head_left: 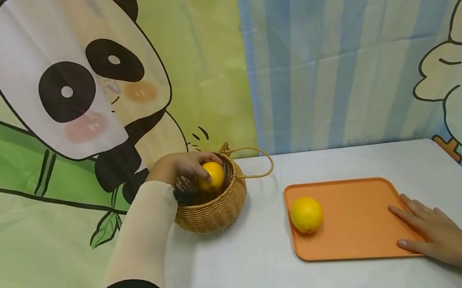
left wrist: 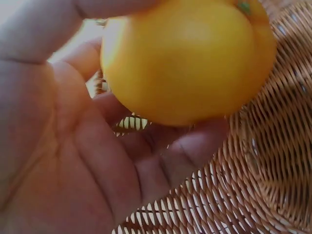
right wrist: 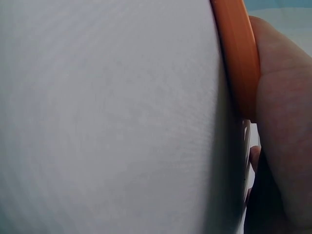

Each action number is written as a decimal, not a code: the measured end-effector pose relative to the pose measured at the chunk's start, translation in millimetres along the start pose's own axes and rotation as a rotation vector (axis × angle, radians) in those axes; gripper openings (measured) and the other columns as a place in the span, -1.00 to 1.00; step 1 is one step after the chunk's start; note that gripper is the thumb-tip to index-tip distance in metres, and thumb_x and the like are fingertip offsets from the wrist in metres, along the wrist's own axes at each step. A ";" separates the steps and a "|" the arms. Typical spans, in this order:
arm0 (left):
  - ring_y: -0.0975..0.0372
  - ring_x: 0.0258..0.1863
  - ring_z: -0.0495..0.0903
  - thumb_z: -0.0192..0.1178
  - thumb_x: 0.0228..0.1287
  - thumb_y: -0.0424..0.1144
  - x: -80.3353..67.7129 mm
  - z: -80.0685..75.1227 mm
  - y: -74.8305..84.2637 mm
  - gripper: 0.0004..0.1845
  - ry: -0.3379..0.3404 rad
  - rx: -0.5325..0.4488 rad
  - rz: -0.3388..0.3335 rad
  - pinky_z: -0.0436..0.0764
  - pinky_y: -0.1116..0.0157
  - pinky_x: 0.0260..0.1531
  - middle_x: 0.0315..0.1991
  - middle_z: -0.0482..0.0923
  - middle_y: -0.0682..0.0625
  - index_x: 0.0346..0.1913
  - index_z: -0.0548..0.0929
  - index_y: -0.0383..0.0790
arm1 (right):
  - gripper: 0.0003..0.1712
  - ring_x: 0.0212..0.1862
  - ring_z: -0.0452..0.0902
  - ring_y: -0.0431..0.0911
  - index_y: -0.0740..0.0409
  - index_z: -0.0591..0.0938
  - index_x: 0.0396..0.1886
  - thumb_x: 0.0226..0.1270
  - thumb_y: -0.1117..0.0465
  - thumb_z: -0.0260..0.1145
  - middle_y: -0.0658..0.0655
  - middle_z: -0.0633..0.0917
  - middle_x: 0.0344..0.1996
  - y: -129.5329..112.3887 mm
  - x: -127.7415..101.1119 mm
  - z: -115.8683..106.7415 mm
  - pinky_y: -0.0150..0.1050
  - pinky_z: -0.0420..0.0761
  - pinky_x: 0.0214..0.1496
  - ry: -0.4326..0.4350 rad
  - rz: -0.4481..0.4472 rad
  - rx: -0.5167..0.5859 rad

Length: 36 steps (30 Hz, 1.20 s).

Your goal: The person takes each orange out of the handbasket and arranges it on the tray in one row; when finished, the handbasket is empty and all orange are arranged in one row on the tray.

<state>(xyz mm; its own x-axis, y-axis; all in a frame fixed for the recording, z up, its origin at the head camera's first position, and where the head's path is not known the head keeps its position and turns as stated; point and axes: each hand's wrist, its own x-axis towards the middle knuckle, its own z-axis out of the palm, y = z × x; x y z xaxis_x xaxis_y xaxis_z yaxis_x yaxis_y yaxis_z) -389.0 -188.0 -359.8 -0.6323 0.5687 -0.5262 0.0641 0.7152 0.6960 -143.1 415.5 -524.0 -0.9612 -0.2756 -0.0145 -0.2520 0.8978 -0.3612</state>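
A white-clothed table (head_left: 342, 161) is seen bearing an orange tray (head_left: 357, 224) and, well to its left, a wicker basket (head_left: 218, 209). The tray's near right corner is pressed by the right hand (head_left: 430, 228), fingers laid flat and straight. One orange (head_left: 306, 214) is rested on the tray's left part. Another orange (head_left: 212, 175) is gripped by the curled fingers of the left hand (head_left: 180, 166) at the basket's mouth.
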 end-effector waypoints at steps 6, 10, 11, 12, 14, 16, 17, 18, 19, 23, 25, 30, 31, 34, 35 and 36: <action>0.02 -0.07 0.44 0.40 0.04 -0.28 -13.3 4.6 9.0 -0.25 0.139 -0.130 0.211 0.51 0.04 -0.17 0.16 0.37 -0.13 0.33 0.33 0.00 | 0.01 0.48 -0.38 0.34 -0.07 0.06 0.56 0.25 -0.32 0.24 0.30 -0.18 0.52 -0.1 0.8 -0.4 0.22 -0.73 0.24 -0.006 0.004 -0.006; 0.01 0.01 0.46 0.36 0.05 -0.36 -16.7 15.7 18.4 -0.25 0.196 -0.324 0.339 0.56 0.13 -0.14 0.20 0.34 -0.16 0.32 0.26 -0.11 | -0.01 0.48 -0.41 0.34 -0.08 0.03 0.56 0.28 -0.29 0.22 0.31 -0.18 0.52 0.4 -2.8 -2.1 0.25 -0.72 0.24 -0.012 0.003 0.003; 0.01 0.02 0.46 0.35 0.06 -0.37 -16.8 19.5 21.0 -0.26 0.210 -0.368 0.370 0.58 0.15 -0.13 0.20 0.33 -0.17 0.31 0.25 -0.11 | -0.02 0.48 -0.39 0.34 -0.08 0.05 0.56 0.28 -0.28 0.23 0.31 -0.16 0.52 0.6 -3.9 -2.4 0.26 -0.70 0.25 -0.006 -0.003 0.005; 0.01 0.02 0.47 0.35 0.05 -0.38 -16.8 23.9 23.7 -0.27 0.227 -0.408 0.403 0.59 0.17 -0.13 0.19 0.34 -0.18 0.29 0.25 -0.11 | -0.02 0.48 -0.40 0.33 -0.08 0.04 0.56 0.28 -0.28 0.23 0.31 -0.16 0.52 0.5 -4.6 -2.8 0.25 -0.70 0.26 -0.004 -0.007 0.004; 0.00 0.02 0.48 0.34 0.04 -0.40 -16.5 34.1 30.4 -0.27 0.260 -0.472 0.469 0.59 0.18 -0.10 0.17 0.36 -0.21 0.28 0.26 -0.12 | -0.02 0.49 -0.40 0.31 -0.09 0.04 0.56 0.28 -0.26 0.24 0.31 -0.15 0.52 0.9 -5.6 -3.1 0.22 -0.70 0.27 0.004 -0.016 0.007; -0.01 0.02 0.47 0.32 0.04 -0.42 -17.5 45.9 39.7 -0.29 0.295 -0.511 0.528 0.57 0.18 -0.07 0.15 0.37 -0.22 0.27 0.25 -0.14 | -0.02 0.49 -0.37 0.29 -0.10 0.06 0.56 0.27 -0.25 0.27 0.30 -0.14 0.52 1.9 -5.5 -3.6 0.23 -0.69 0.28 0.015 -0.024 0.008; -0.01 0.02 0.47 0.31 0.04 -0.42 -18.3 52.2 45.2 -0.29 0.312 -0.521 0.550 0.56 0.19 -0.06 0.15 0.37 -0.22 0.27 0.25 -0.15 | -0.02 0.49 -0.35 0.30 -0.10 0.07 0.56 0.26 -0.25 0.27 0.30 -0.13 0.52 2.1 -4.8 -3.7 0.24 -0.67 0.29 0.024 -0.032 0.003; -0.01 0.03 0.47 0.31 0.04 -0.42 -19.4 58.7 51.0 -0.29 0.324 -0.528 0.566 0.55 0.19 -0.04 0.16 0.37 -0.22 0.27 0.25 -0.14 | -0.01 0.49 -0.34 0.30 -0.10 0.06 0.56 0.26 -0.25 0.28 0.29 -0.13 0.52 2.4 -3.8 -4.1 0.24 -0.66 0.29 0.027 -0.035 -0.003; -0.02 0.04 0.46 0.31 0.05 -0.41 -20.3 64.9 57.0 -0.29 0.332 -0.537 0.579 0.55 0.18 -0.03 0.17 0.36 -0.21 0.27 0.24 -0.14 | -0.01 0.49 -0.32 0.31 -0.10 0.06 0.56 0.25 -0.25 0.28 0.28 -0.13 0.53 3.1 -2.8 -4.1 0.25 -0.64 0.30 0.031 -0.038 -0.005; -0.06 0.07 0.45 0.34 0.06 -0.39 -20.5 91.0 82.3 -0.28 0.335 -0.547 0.610 0.55 0.14 -0.02 0.22 0.34 -0.19 0.27 0.23 -0.11 | 0.00 0.48 -0.26 0.32 -0.11 0.06 0.56 0.24 -0.28 0.27 0.24 -0.13 0.53 6.0 1.3 -5.1 0.30 -0.57 0.32 0.041 -0.049 -0.031; -0.07 0.06 0.46 0.35 0.05 -0.37 -17.7 104.4 94.5 -0.28 0.328 -0.535 0.623 0.55 0.12 -0.03 0.21 0.36 -0.19 0.27 0.24 -0.09 | -0.01 0.49 -0.25 0.30 -0.11 0.08 0.55 0.24 -0.27 0.28 0.23 -0.12 0.53 7.6 1.9 -5.7 0.31 -0.54 0.32 0.042 -0.057 -0.025; -0.03 0.02 0.49 0.38 0.02 -0.31 -0.2 141.1 124.0 -0.29 0.292 -0.463 0.644 0.56 0.11 -0.07 0.15 0.42 -0.15 0.25 0.29 -0.02 | -0.02 0.48 -0.21 0.30 -0.09 0.12 0.54 0.23 -0.26 0.29 0.23 -0.09 0.53 8.5 0.7 -6.3 0.34 -0.46 0.34 0.059 -0.070 -0.023; -0.02 0.02 0.49 0.39 0.02 -0.31 5.0 148.2 129.3 -0.29 0.281 -0.450 0.652 0.56 0.11 -0.07 0.14 0.42 -0.14 0.24 0.30 -0.02 | -0.02 0.48 -0.19 0.30 -0.09 0.12 0.54 0.23 -0.27 0.29 0.23 -0.08 0.53 7.9 0.9 -6.3 0.35 -0.43 0.34 0.065 -0.071 -0.030; 0.01 0.01 0.49 0.39 0.03 -0.33 21.9 169.3 142.7 -0.31 0.245 -0.446 0.657 0.57 0.13 -0.06 0.12 0.42 -0.13 0.23 0.31 -0.03 | -0.02 0.47 -0.15 0.32 -0.08 0.14 0.54 0.22 -0.28 0.29 0.24 -0.06 0.53 7.1 1.4 -6.8 0.38 -0.35 0.34 0.082 -0.072 -0.046; 0.03 0.02 0.49 0.39 0.03 -0.33 28.2 176.2 146.3 -0.32 0.236 -0.449 0.654 0.56 0.13 -0.05 0.12 0.42 -0.12 0.22 0.32 -0.02 | -0.02 0.47 -0.14 0.32 -0.09 0.15 0.53 0.22 -0.29 0.29 0.23 -0.06 0.53 6.6 1.7 -7.1 0.39 -0.33 0.33 0.082 -0.071 -0.044; 0.04 0.02 0.49 0.39 0.03 -0.33 34.6 182.9 149.3 -0.32 0.229 -0.451 0.649 0.56 0.14 -0.04 0.12 0.42 -0.11 0.22 0.33 -0.02 | -0.02 0.47 -0.15 0.32 -0.09 0.14 0.54 0.22 -0.30 0.28 0.23 -0.06 0.53 6.0 2.1 -7.6 0.39 -0.33 0.33 0.075 -0.068 -0.043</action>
<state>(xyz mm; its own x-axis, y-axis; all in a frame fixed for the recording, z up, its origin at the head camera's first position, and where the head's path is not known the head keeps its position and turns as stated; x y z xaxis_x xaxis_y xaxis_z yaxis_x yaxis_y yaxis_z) -260.1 12.8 -363.5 -0.7210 0.6811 0.1273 0.1855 0.0127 0.9826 -147.5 422.9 -519.1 -0.9471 -0.3110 0.0790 -0.3196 0.8923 -0.3188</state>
